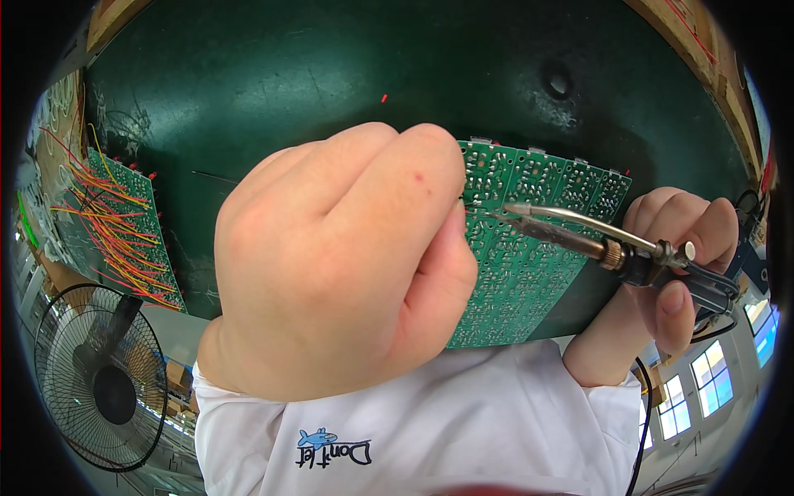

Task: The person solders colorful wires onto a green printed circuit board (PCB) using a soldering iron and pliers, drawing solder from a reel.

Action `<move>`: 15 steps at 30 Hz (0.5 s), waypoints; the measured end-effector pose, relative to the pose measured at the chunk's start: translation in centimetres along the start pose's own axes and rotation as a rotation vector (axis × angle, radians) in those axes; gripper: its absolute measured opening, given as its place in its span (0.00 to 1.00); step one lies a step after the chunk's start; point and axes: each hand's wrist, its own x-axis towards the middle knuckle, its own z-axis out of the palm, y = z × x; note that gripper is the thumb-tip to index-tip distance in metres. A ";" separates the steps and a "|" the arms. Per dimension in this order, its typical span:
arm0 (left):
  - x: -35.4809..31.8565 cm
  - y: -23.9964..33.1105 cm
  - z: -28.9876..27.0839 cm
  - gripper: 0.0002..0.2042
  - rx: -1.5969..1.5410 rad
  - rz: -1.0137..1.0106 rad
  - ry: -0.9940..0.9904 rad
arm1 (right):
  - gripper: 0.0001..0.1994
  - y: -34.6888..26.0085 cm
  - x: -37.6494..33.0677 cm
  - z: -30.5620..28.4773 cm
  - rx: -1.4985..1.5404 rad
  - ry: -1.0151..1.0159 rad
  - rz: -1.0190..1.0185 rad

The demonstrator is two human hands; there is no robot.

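My left hand (339, 256) is closed in a pinch over the left part of a green circuit board (521, 273). A thin dark wire (213, 177) sticks out behind its knuckles, and a short dark end shows at the fingertips over the board. My right hand (682, 248) is wrapped round a soldering iron (612, 248) with a curved metal feed tube beside its tip. That tip points left, close to my left fingertips, above the board's upper rows. Rows of silvery solder joints cover the board. My left hand hides its left edge.
A second green board (157, 240) with many red and yellow wires (120, 223) lies at the left. The dark green tabletop (314, 74) has a wooden rim (699, 66). A red scrap (384, 98) lies beyond my left hand. A black fan (112, 388) stands lower left.
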 end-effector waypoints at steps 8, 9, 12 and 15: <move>0.0 0.3 -0.3 0.05 0.013 -0.007 -0.008 | 0.19 0.2 0.4 -1.5 0.059 -0.156 -0.013; -0.1 0.3 -0.3 0.04 0.004 -0.008 -0.010 | 0.19 0.2 0.5 -1.6 0.076 -0.169 -0.012; -0.2 0.4 -0.5 0.04 -0.035 -0.012 0.029 | 0.19 0.3 0.6 -1.7 0.117 -0.179 -0.010; -0.1 -0.1 -0.5 0.03 -0.042 0.027 0.038 | 0.15 -0.1 0.5 -1.9 0.081 -0.247 0.042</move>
